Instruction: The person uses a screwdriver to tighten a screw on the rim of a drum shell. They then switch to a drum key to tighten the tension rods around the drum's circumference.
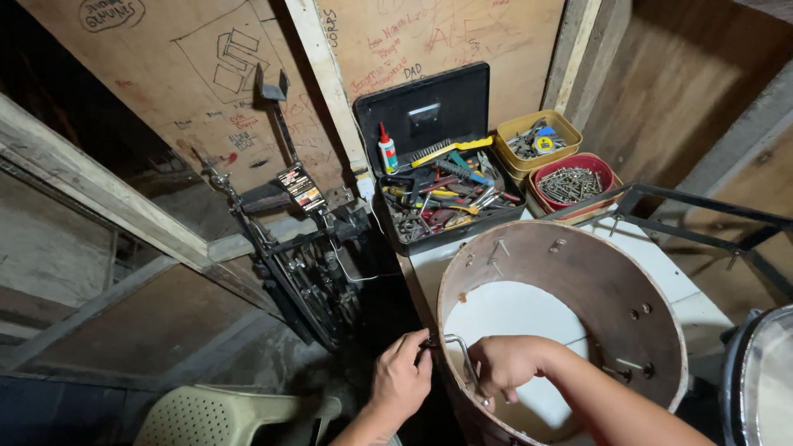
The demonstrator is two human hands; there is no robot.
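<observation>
A brown wooden drum shell point(611, 281) without heads lies on a white table top point(690, 301), with bolts poking through its wall. My left hand point(402, 376) pinches a small fitting on the outside of the shell's near-left rim. Inside the shell, my right hand point(505, 366) is closed on a bent metal tool point(465, 357) that reaches the same spot on the wall.
An open black toolbox point(446, 194) full of hand tools stands behind the shell. Beside it are a yellow tub point(538, 142) and a red tub of screws point(573, 183). A black metal frame point(702, 211) lies at right, another drum point(764, 376) at far right, a plastic chair point(219, 413) below left.
</observation>
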